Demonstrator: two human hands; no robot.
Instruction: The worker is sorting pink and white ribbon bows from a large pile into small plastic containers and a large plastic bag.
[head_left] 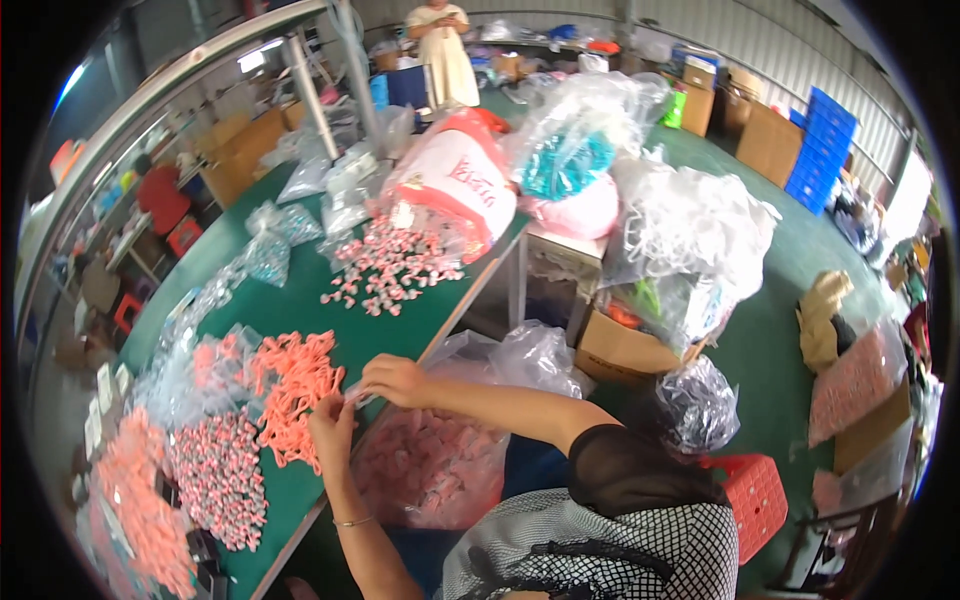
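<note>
**Even daylight, heavy fisheye bend**

Bright, flat light fills the hall, strongest at the upper left of the frame. Shadows are soft. Glare glints off the plastic bags [690, 225]. Straight edges of the table [300, 300] curve, a black rim rings the frame, and detail blurs slightly towards the edges.

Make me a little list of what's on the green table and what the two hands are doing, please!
place: workshop with a long green table
left hand: at the table edge, fingers pinching a small clear piece
right hand: pinching the same piece from the other side
nearest pile: orange plastic pieces
other piles: small pink-and-white pieces, and more of them farther up
below the table edge: clear bag of pink pieces
floor: cardboard box, red crate
background: a person standing
</note>
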